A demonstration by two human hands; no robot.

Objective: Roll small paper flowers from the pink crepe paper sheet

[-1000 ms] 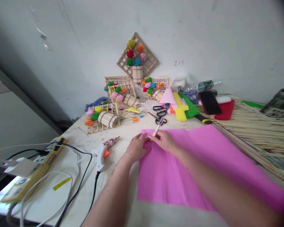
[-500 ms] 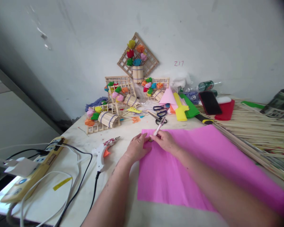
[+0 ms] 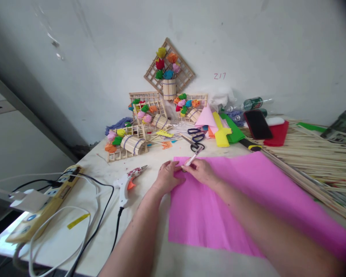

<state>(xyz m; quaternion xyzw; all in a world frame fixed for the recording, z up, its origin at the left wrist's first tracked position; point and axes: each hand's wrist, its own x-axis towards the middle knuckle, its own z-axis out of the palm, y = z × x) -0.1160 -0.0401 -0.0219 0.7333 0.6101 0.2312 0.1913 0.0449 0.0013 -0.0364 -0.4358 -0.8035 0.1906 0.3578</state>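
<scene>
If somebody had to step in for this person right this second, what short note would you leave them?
Left hand: flat on the far left corner of the pink paper sheet, pinning it down.
Right hand: holds a pale pen-like tool, tip at that same corner.
The sheet lies spread on the table, uncut as far as shows; any marks on it are too small to tell.
Nearby: scissors just beyond the sheet, glue gun to the left.
Done: sheet laid out. Left: everything at the corner onward.
</scene>
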